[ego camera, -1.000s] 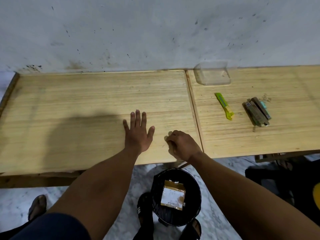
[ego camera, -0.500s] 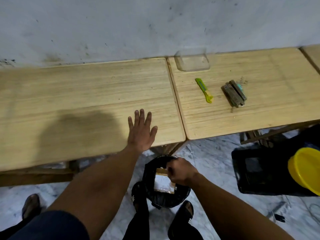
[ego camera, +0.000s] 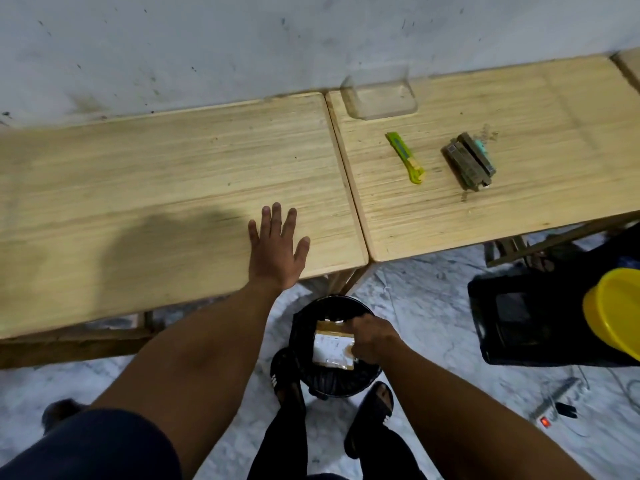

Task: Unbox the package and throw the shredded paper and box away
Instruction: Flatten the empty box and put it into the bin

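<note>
The right hand [ego camera: 372, 341] hangs curled over the bin [ego camera: 332, 382] on the floor, whether it grips anything I cannot tell; the box [ego camera: 333, 346] lies inside the bin. Beyond the bin, the left hand [ego camera: 277, 252] lies flat, fingers spread, on the table [ego camera: 156, 188]. Farther right of it lie a cutter [ego camera: 405, 156] and a block [ego camera: 468, 161].

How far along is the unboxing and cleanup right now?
Nearly finished. The flattened box already lies inside the black bin. The right hand is over the bin, its contents not discernible. The left hand rests flat on the table. No shredded paper shows on the table.
</note>
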Demonstrator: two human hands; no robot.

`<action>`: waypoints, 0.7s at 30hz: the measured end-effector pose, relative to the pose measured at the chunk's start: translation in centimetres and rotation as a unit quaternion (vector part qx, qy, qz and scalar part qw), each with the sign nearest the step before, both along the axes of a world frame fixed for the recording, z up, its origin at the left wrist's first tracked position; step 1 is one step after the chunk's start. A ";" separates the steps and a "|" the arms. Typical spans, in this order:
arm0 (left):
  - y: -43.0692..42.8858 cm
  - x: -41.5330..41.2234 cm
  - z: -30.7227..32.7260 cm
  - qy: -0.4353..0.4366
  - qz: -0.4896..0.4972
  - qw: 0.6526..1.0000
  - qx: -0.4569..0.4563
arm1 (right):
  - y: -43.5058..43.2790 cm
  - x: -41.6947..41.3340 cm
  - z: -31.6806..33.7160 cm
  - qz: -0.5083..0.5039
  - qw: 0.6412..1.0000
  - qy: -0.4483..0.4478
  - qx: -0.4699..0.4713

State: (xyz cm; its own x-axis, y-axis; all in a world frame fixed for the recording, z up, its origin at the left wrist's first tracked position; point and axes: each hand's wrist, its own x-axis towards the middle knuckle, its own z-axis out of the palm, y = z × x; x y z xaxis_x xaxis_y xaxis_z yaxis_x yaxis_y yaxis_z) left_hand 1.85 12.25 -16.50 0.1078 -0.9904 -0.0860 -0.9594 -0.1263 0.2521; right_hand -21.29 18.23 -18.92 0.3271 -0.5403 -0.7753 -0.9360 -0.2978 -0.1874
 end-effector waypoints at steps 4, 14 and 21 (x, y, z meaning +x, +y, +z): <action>-0.1 0.1 0.2 0.010 -0.001 1.000 0.001 | -0.7 0.5 0.5 0.009 1.000 0.004 -0.010; -0.2 0.9 1.4 -0.006 -0.006 1.000 0.001 | -3.1 -0.1 4.2 -0.046 0.993 -0.073 0.079; -4.4 2.6 6.6 -0.032 -0.003 0.995 0.091 | -12.3 -6.3 13.7 -0.156 0.984 -0.082 0.014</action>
State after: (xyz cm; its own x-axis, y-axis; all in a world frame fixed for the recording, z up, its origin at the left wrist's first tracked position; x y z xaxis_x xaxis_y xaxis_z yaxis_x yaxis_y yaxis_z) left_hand 4.45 7.81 -9.90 0.1135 -0.9596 -0.2573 -0.9736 -0.1591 0.1639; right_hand -27.56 5.95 -5.24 0.2704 -0.6134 -0.7420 -0.9375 0.0077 -0.3480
